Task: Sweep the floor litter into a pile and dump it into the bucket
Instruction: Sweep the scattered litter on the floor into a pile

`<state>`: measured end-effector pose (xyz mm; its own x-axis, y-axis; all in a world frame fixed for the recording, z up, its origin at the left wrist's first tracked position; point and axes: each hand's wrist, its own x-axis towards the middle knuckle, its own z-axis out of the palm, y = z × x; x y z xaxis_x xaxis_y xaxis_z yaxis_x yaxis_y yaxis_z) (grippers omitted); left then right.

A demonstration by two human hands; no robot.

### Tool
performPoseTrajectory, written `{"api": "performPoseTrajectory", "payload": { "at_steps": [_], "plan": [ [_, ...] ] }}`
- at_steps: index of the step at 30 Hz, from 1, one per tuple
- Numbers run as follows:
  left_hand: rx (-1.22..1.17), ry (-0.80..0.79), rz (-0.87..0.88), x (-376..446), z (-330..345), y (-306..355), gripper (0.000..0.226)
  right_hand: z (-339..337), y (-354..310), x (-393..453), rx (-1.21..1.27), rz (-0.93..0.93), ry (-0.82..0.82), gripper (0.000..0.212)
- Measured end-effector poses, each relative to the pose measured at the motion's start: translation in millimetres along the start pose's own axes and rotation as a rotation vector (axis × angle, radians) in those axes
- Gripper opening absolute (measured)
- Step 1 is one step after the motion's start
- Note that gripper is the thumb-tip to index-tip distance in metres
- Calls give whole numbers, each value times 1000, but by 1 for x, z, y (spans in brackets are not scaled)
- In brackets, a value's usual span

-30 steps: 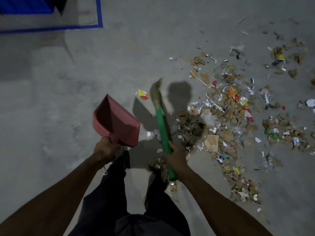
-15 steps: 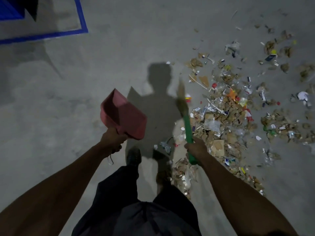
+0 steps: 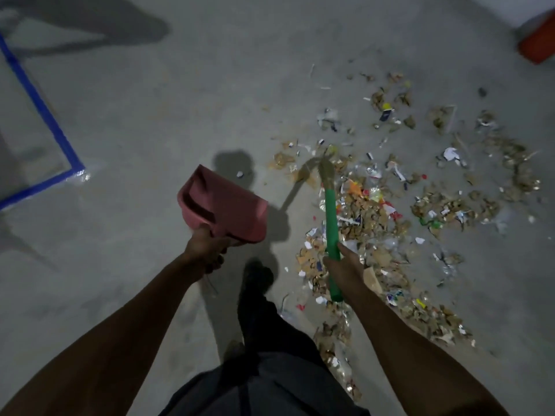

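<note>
**Broom at the near edge of the litter, dustpan held off the floor**

Nearest the camera are the person's dark trousers (image 3: 270, 382) and one dark shoe (image 3: 258, 274), planted on the grey concrete floor (image 3: 150, 130) just left of the litter's closest scraps.

The left hand (image 3: 207, 250) grips the handle of a pink dustpan (image 3: 223, 202), fingers curled under and round it. The pan is lifted clear of the floor and tilted, its open mouth turned up and to the left, and it hangs left of the litter with bare concrete between them.

The right hand (image 3: 342, 265) is wrapped round the green handle of a short broom (image 3: 332, 223), with the handle's butt sticking out below the fist. The handle runs away from the person, and its straw-coloured bristles (image 3: 322, 171) blur over the litter's left margin.

The floor litter (image 3: 381, 211) is a wide scatter of torn cardboard, paper scraps, clear wrappers and small coloured bits. It is thickest just right of the broom handle, trails down toward the person's right leg, and thins into separate clumps further right and beyond.

Well left of the litter, blue tape (image 3: 39, 106) marks a corner on the concrete. Far beyond the litter, at the upper right edge, part of an orange-red container (image 3: 537, 43) shows; whether it is the bucket cannot be told.
</note>
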<state>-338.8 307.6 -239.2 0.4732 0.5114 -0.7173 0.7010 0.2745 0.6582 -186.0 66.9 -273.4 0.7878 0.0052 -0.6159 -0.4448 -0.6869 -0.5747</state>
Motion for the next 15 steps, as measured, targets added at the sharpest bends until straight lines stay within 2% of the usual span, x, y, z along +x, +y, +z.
{"api": "performPoseTrajectory", "payload": {
  "at_steps": [3,5,8,11,15],
  "plan": [
    [41,-59,92,31,7,56,18,6,-33,29,-49,10,35,49],
    [74,-104,119,54,16,95,10,10,-55,57,-19,51,49,50],
    [126,-167,138,87,35,149,12,5,-87,93,-1,97,77,52],
    [181,-192,152,121,59,198,13,-10,-117,119,100,143,87,34],
    [247,-248,186,158,100,251,19,-37,-139,150,398,297,104,30]
  ]
}}
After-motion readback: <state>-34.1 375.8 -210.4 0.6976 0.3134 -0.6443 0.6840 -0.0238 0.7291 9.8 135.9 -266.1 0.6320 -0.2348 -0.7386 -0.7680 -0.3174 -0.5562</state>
